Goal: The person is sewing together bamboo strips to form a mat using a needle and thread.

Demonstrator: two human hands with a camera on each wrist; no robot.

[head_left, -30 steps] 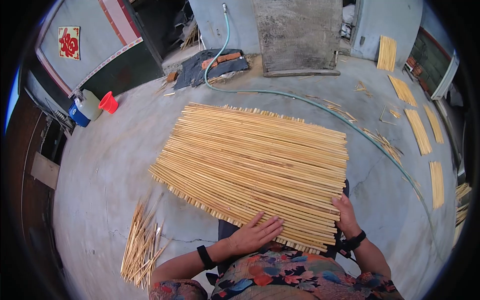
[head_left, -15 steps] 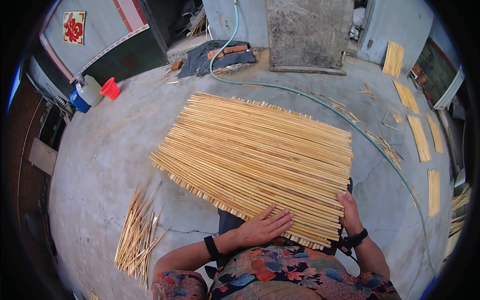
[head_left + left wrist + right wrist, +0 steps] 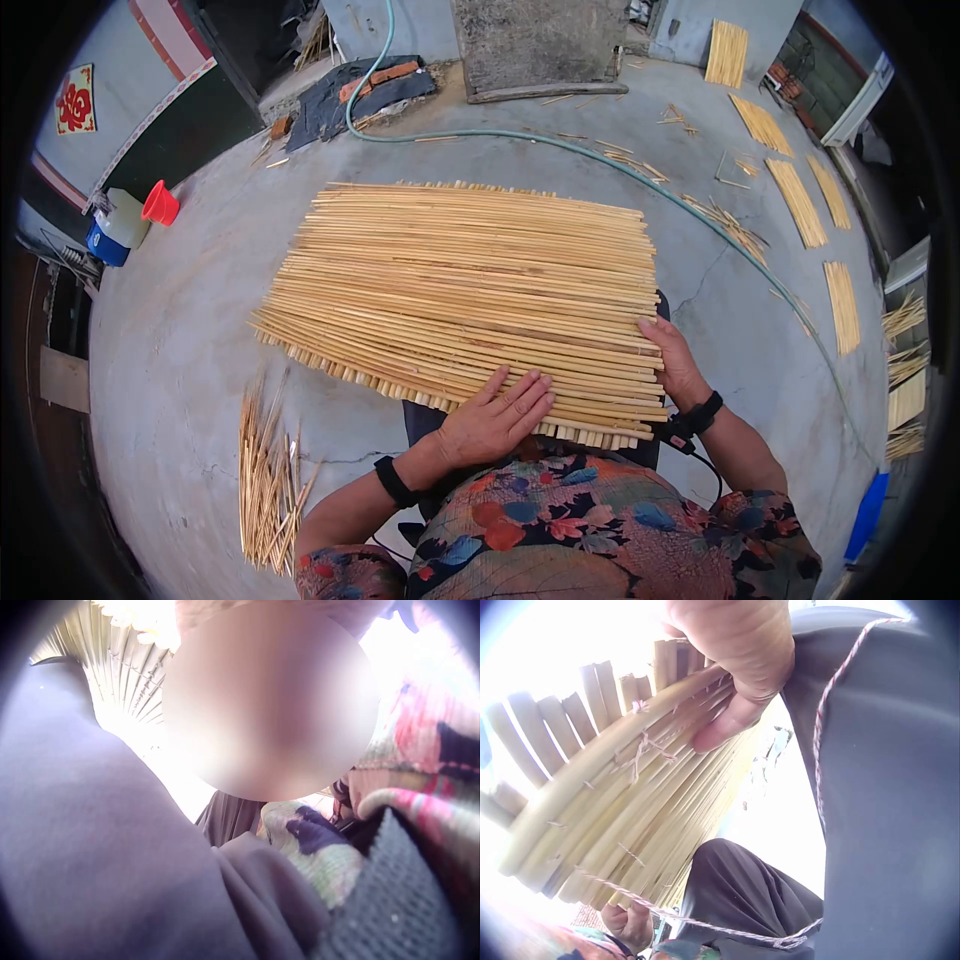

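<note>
A wide mat of thin yellow stalks (image 3: 460, 290) lies across the person's lap, with short stalk ends along its near and far edges. The left hand (image 3: 495, 415) rests on the near part of the mat, fingers extended. At the mat's right edge, the right hand (image 3: 675, 362) grips the stalk ends. From below, the right wrist view shows the right hand (image 3: 735, 664) holding the mat (image 3: 622, 817), and pink-and-white string (image 3: 705, 924) stitched through and hanging from it. Slats (image 3: 124, 667) show in the left wrist view, where a large blur hides much.
A loose stalk pile (image 3: 268, 490) lies on the concrete floor at the left. A green hose (image 3: 520, 135) curves beyond the mat. Small stalk panels (image 3: 797, 203) lie at the right, with scattered stalks nearby. A red bucket (image 3: 160, 204) stands at the back left.
The head view has turned, so the surroundings sit farther left and higher in the frame. Both hands keep about the same places on the mat.
</note>
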